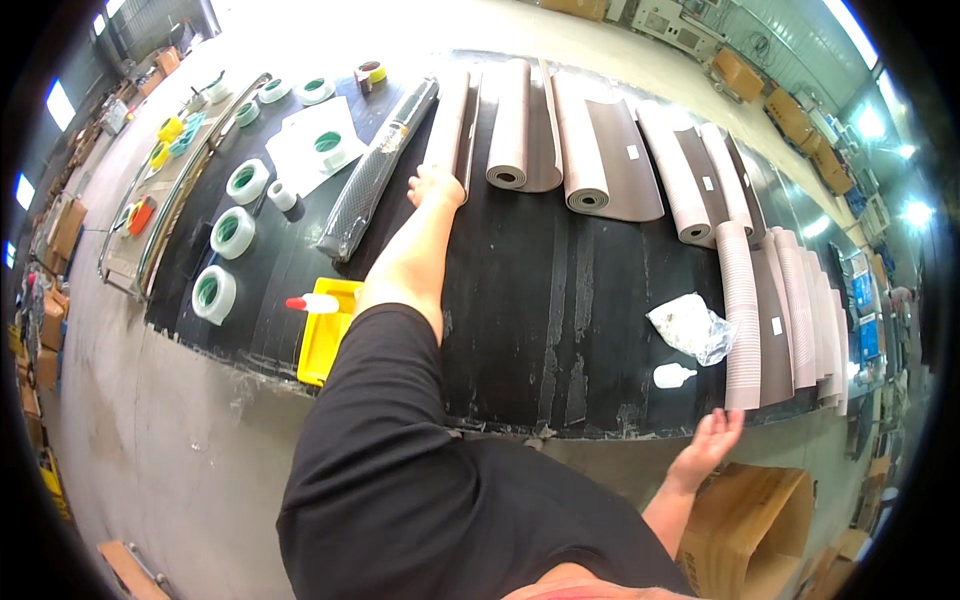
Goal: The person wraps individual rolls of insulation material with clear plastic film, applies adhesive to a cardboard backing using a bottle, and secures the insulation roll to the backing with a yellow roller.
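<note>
Lying at the upper centre of the frame, just left of the middle, the mat roll [452, 120] meets the left hand [437, 187] at its lower end. That hand curls over the end, but I cannot tell whether it grips the roll or only rests there. The right hand [702, 450], lower right, is released, its fingers spread loosely and holding nothing visible; it is just beside the lower end of a ribbed roll [740, 310], and contact is unclear.

Right of the mat roll, more rolls [585, 150] run in a row across the upper centre and down the right side, several with dark flaps partly unrolled and white labels on them. Left of it, a dark roll [380, 165] in clear film lies aslant.

At right of centre a clear bag [690, 328] with pale contents touches or nearly touches the ribbed roll, a white bottle [673, 375] lying below it. At left of centre a yellow bin [315, 355] sits partly behind the sleeve [375, 380], a red-capped bottle [322, 303] at its top. Tape rolls [224, 306] and a paper sheet [290, 130] occupy the upper left of the black tabletop [510, 320]. An open carton [730, 525] stands at lower right, beside the tabletop.
</note>
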